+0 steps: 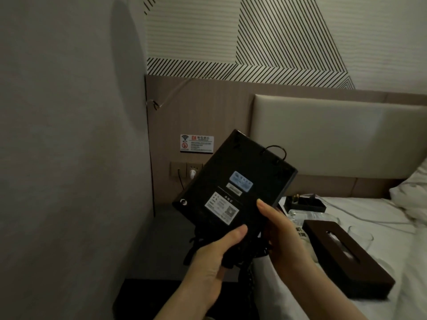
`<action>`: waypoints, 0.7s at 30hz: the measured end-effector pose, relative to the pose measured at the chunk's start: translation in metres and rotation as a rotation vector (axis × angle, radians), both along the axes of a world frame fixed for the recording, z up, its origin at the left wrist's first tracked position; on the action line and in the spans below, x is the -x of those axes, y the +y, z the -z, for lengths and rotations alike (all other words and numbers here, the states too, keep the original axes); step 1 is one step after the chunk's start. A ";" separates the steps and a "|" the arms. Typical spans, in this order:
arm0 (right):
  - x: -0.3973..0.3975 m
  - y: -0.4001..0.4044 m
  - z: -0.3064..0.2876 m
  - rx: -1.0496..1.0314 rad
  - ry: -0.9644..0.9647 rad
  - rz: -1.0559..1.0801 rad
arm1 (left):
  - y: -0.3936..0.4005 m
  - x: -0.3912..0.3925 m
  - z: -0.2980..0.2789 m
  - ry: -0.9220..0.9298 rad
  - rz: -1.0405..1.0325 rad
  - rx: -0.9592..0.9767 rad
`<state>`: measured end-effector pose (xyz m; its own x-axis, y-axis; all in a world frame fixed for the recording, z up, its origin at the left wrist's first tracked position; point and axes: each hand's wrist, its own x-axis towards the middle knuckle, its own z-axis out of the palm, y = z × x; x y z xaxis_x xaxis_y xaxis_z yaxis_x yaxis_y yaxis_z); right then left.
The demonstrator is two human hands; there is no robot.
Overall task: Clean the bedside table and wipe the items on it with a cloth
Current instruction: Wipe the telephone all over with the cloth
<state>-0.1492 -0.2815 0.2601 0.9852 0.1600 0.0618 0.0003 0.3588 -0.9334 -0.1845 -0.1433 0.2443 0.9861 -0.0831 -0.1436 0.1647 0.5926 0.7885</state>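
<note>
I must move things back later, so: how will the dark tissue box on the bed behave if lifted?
The tissue box looks rigid and flat-sided, so it probably will not flex or roll. Lying low on the soft bed, it seems unlikely to tip.

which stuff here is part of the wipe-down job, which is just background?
Job:
- black flat telephone base, underside facing the camera, held by left hand and right hand
- dark bedside table top
- brown rectangular tissue box on the bed
- small black tray on the bed

Background:
- white wifi notice
- beige padded headboard
- wall sockets
</note>
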 end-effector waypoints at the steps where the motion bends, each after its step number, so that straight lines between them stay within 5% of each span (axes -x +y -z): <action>1: -0.001 0.000 -0.001 0.007 -0.005 -0.032 | -0.002 0.001 0.000 -0.010 -0.020 0.004; 9: -0.013 0.001 -0.016 0.066 -0.064 -0.206 | -0.012 0.005 0.005 -0.186 -0.232 -0.150; 16: -0.006 0.015 -0.040 0.428 -0.328 0.392 | 0.008 -0.014 0.008 -0.370 -0.281 -0.464; 19: 0.001 0.015 -0.049 0.384 -0.319 0.224 | 0.012 -0.018 0.003 -0.585 -0.346 -0.594; 21: 0.002 0.009 -0.049 0.147 -0.164 0.041 | 0.023 -0.025 0.007 -0.796 -0.564 -0.840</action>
